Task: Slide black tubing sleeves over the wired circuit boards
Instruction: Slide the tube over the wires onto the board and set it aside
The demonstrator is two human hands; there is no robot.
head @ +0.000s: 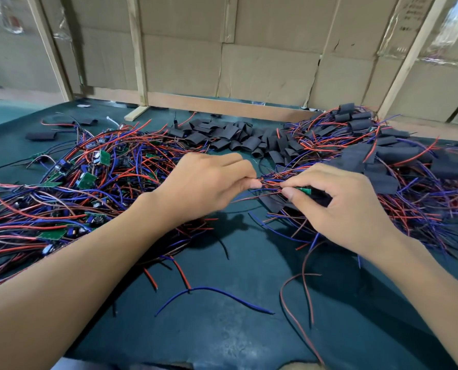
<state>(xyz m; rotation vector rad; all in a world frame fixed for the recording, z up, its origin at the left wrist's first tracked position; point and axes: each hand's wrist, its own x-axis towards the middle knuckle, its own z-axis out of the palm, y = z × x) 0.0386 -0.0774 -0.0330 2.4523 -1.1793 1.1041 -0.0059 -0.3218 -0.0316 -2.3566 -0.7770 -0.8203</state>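
Note:
My left hand (206, 182) pinches a bundle of red, blue and brown wires (270, 182) just above the table. My right hand (337, 198) grips a small green circuit board (304, 190) whose far end sits inside a black tubing sleeve (321, 200). The wires run from the board across to my left fingertips. A heap of bare wired circuit boards (89, 180) lies on the left. Loose empty black sleeves (230, 138) are piled at the back middle. Sleeved boards with wires (398, 158) are heaped on the right.
The dark green table mat (236, 329) carries a few stray wires (212, 295) near its front. A cardboard wall with wooden battens (249, 62) closes off the back. One flat black sleeve (41, 135) lies alone at the far left.

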